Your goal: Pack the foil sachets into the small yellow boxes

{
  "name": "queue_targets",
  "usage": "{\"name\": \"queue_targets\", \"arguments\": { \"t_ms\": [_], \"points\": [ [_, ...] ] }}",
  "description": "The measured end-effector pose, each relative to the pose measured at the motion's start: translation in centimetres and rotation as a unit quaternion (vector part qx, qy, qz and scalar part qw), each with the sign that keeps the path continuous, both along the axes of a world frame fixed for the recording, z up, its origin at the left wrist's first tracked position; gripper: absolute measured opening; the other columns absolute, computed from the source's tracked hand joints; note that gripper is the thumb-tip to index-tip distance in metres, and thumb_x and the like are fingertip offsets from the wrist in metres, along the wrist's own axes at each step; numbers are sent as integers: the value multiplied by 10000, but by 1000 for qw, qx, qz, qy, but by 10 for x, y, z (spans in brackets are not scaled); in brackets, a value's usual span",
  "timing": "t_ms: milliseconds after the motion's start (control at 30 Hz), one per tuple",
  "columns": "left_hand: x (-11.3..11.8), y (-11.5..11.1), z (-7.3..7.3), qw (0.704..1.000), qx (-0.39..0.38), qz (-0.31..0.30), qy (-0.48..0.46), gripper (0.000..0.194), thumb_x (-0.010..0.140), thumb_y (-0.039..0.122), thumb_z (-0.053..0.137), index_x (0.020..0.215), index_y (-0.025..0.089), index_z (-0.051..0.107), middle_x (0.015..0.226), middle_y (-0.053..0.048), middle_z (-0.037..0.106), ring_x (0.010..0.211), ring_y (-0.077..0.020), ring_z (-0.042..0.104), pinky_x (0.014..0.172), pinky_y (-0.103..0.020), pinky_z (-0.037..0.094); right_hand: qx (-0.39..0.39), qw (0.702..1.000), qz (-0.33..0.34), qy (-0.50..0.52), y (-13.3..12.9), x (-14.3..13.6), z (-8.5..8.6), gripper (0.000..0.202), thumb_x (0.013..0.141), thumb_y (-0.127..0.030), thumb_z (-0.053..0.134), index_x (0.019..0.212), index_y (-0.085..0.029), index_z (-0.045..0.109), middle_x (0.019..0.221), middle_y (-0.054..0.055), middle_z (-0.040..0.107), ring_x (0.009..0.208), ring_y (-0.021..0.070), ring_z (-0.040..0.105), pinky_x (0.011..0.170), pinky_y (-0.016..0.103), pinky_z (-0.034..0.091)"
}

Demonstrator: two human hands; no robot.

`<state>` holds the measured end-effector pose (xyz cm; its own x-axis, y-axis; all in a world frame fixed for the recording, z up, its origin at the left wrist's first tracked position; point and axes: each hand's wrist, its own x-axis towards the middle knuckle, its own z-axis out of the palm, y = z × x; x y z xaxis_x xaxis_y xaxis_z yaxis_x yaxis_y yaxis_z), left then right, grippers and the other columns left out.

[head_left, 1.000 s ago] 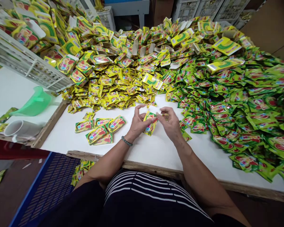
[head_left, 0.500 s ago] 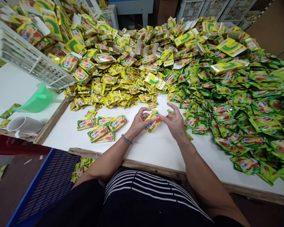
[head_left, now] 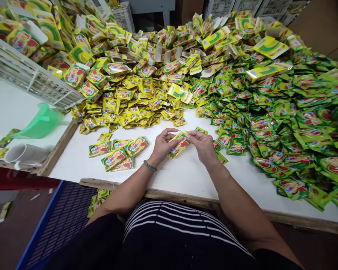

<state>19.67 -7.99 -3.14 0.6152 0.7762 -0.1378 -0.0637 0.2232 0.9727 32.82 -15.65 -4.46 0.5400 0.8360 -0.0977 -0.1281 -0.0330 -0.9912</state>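
Between my hands is a small yellow-and-green printed box (head_left: 179, 147), tilted just above the white tabletop. My left hand (head_left: 163, 144) grips its left side, thumb across the printed face. At the box's upper right end, the fingers of my right hand (head_left: 201, 144) are pinched together on its edge or flap; the exact hold is too small to make out. Several matching boxes (head_left: 114, 159) lie in a small group left of my hands. Green sachets (head_left: 236, 147) lie to the right of my right hand, and yellow sachets (head_left: 132, 112) are heaped beyond both hands.
Open-ended cartons (head_left: 218, 37) are piled along the back. A white plastic crate (head_left: 36, 77) leans at the left, near a green scoop (head_left: 39, 123) and a white mug (head_left: 24, 155). Below the wooden table edge (head_left: 183, 198) stands a blue basket (head_left: 59, 217) with packets in it.
My right hand has closed in on the box's upper end, its fingers now drawn together instead of spread. My left hand keeps its hold. The whole view has shifted slightly.
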Motion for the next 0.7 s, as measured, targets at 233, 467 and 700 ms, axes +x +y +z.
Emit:
{"name": "queue_targets", "arguments": {
  "t_ms": [233,467,700],
  "points": [
    [-1,1,5,999,-34,17,-27,548,567,404,840,994,163,595,691,28,672,598,-93,609,611,-219,461,22,997,53,-44,-6,3,3,297,769,-440,664,969,-237,745,1010,31,750,995,227,665,923,414,516],
    [-4,-1,12,994,-65,61,-63,509,578,409,826,953,158,590,554,85,556,500,-51,493,542,-191,381,84,943,11,-323,-9,-28,12,364,908,-366,492,1189,-220,672,1078,87,716,1033,226,614,948,410,480],
    [-54,29,70,952,153,-67,256,442,634,460,766,927,151,649,534,32,579,462,-88,457,481,-219,296,35,891,-34,-452,-2,0,-6,336,926,-375,460,1052,-192,712,1077,108,712,1037,237,591,962,420,437]
  ]
}}
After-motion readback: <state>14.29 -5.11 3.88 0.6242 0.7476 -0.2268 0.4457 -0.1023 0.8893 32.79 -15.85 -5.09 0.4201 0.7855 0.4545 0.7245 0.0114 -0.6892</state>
